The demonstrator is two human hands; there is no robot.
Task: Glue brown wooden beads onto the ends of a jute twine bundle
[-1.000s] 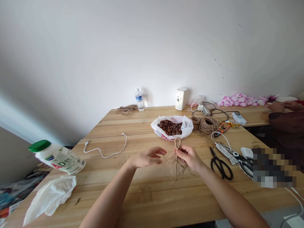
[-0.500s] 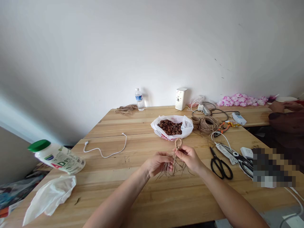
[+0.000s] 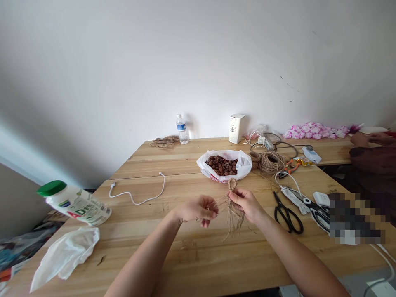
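Over the wooden table (image 3: 185, 255) my right hand (image 3: 246, 205) pinches a small jute twine piece (image 3: 232, 208) just below its braided loop, which sticks up above my fingers. Loose strands hang down from it like a tassel. My left hand (image 3: 198, 209) is closed on a few of those strands and holds them out to the left. Behind the twine piece sits a white plastic bag of brown nuts (image 3: 223, 165).
Black scissors (image 3: 286, 214), a coil of jute twine (image 3: 269, 161), cutters and cables lie at the right. A white cable (image 3: 139, 196), a tilted green-capped bottle (image 3: 74, 204) and a crumpled white bag (image 3: 64, 258) lie left. Another person's arm (image 3: 371, 154) rests far right.
My left hand reached from open into the tassel, closed on a few strands and drew them out to the left. My right hand kept its pinch under the loop.
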